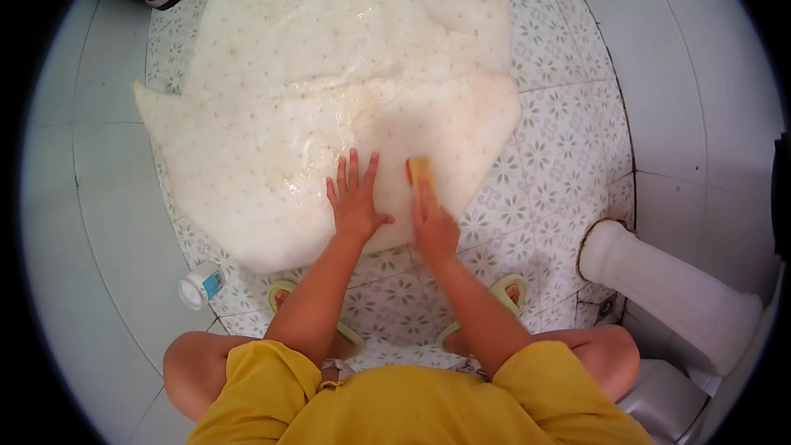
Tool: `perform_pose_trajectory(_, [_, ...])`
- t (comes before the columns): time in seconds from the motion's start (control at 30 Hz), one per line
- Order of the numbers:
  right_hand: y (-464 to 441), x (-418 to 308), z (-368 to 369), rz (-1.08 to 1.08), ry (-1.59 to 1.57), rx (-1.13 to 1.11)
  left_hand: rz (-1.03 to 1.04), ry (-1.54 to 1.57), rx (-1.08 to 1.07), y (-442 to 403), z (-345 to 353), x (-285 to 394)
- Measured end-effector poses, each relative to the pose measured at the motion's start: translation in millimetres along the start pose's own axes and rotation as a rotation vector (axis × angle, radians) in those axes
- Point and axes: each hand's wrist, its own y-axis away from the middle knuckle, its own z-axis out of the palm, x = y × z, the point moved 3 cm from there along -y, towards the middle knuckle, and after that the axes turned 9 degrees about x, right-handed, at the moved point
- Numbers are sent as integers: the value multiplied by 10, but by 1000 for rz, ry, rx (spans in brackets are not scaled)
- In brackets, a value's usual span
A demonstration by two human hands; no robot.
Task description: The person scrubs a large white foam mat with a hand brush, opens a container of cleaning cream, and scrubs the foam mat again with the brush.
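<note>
Scrubbing the wet, pale sheet (247, 140) appears to be the step in hand.
The right hand (437, 232) has its grip wrapped around a yellow brush-like tool (423, 181) over the sheet; the left hand (356, 210), fingers spread wide, rests on it, holding nothing. The sheet lies on the tiled floor (564, 132); another stroke would likely call for a steadying left palm.

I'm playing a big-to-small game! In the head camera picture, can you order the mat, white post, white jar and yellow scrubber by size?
1. Mat
2. White post
3. White jar and yellow scrubber: can't rank; the right hand hides part of the scrubber.
</note>
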Motion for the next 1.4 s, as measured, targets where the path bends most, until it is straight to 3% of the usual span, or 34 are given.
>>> perform_pose_trajectory(0.13, [-935,-96,-357,178,24,35,49,35,55,3,38,-10])
perform_pose_trajectory(0.23, [-440,-169,-150,113,15,-61,37,70,61,-12,-8,1])
perform_pose_trajectory(0.3, [218,-79,89,-97,-132,40,14,85,44,-6,-13,-1])
perform_pose_trajectory(0.37, [273,-57,100,-103,9,1,24,73,37,-1,12,-18])
perform_pose_trajectory(0.5, [-667,-206,-127,-96,140,49,85,66,89,1,54,-47])
perform_pose_trajectory(0.67, [344,-55,163,-188,84,-6,38,76,42,1,11,-48])
perform_pose_trajectory(0.77, [111,-170,178,-229,-58,124,89,76,86,13,56,-91])
perform_pose_trajectory(0.8, [-134,-317,154,-171,138,-17,92,73,80,23,66,-97])
perform_pose_trajectory(0.87, [-538,-563,90,-161,151,16,86,73,85,4,48,-94])
perform_pose_trajectory(0.97, [-210,-438,246,-146,150,39,89,116,115,1,86,-120])
perform_pose_trajectory(1.03, [334,-262,235,-349,-95,228,91,95,144,-9,171,-148])
perform_pose_trajectory(1.13, [335,-246,75,-279,172,50,92,77,117,-6,79,-140])
perform_pose_trajectory(1.3, [-730,-311,-48,-121,159,142,103,71,54,38,29,-124])
perform_pose_trajectory(1.4, [83,-144,132,-205,65,143,68,75,38,28,16,-93])
